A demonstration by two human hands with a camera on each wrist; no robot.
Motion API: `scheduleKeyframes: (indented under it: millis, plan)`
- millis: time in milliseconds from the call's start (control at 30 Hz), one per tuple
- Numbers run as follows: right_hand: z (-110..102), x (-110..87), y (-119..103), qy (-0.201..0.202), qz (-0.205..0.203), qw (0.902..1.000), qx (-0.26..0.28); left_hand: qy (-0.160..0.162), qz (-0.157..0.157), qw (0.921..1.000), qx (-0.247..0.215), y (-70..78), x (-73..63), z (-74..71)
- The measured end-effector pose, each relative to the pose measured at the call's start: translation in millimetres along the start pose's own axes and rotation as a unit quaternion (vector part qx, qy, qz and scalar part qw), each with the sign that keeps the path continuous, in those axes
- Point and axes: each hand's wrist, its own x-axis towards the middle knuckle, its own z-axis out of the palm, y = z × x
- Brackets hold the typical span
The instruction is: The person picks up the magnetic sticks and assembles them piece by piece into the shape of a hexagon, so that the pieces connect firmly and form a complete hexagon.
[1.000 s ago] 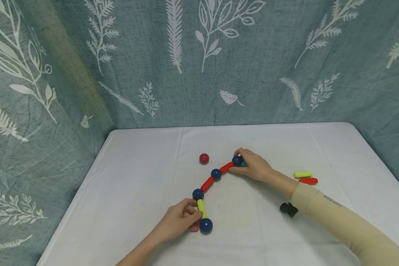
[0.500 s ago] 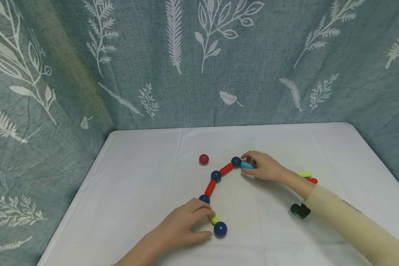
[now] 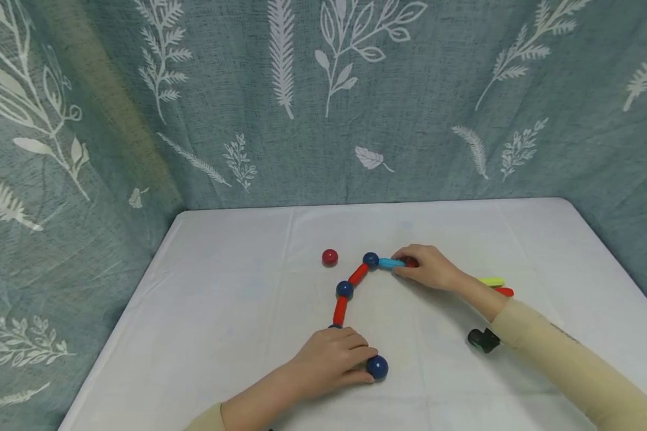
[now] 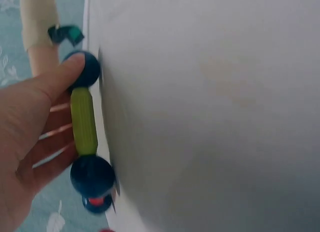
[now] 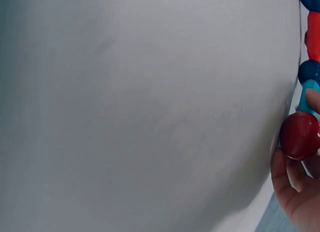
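Note:
A bent chain of balls and short rods lies on the white table (image 3: pixel 237 299). At its near end is a blue ball (image 3: pixel 377 367), gripped by my left hand (image 3: pixel 331 362), thumb pressed on it. The yellow-green rod (image 4: pixel 84 121) beside this ball runs in front of my left fingers and is hidden in the head view. Red rods (image 3: pixel 358 275) and more blue balls (image 3: pixel 344 289) follow. My right hand (image 3: pixel 430 269) pinches the light-blue rod (image 3: pixel 390 263) at the far end, with a dark red ball (image 5: pixel 300 136) beyond it, partly covered by the fingers.
A loose red ball (image 3: pixel 329 257) sits left of the chain. Under the right forearm show a yellow-green rod (image 3: pixel 492 281), a red rod (image 3: pixel 504 291) and a small black object (image 3: pixel 482 340). A green leaf-patterned curtain (image 3: pixel 313 149) stands behind the table.
My left hand has moved right, swinging the near blue ball rightward and covering the yellow-green rod. The chain's far end has shifted slightly left. A red ball now shows in my right hand.

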Motion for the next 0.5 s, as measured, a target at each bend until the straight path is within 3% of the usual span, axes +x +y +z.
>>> scheduleKeyframes:
  millis: [267, 500]
  plan:
    - [11.5, 15.1, -12.6, -0.011, -0.02, 0.9997, 0.01, 0.004, -0.035, 0.9975, 0.062, 10.8, 19.6, 6.8]
    - [9.1, 14.2, -15.1, -0.026, -0.014, 0.9993, 0.025, -0.039, -0.075, 0.9963, -0.015, 13.2, 24.8, 5.0]
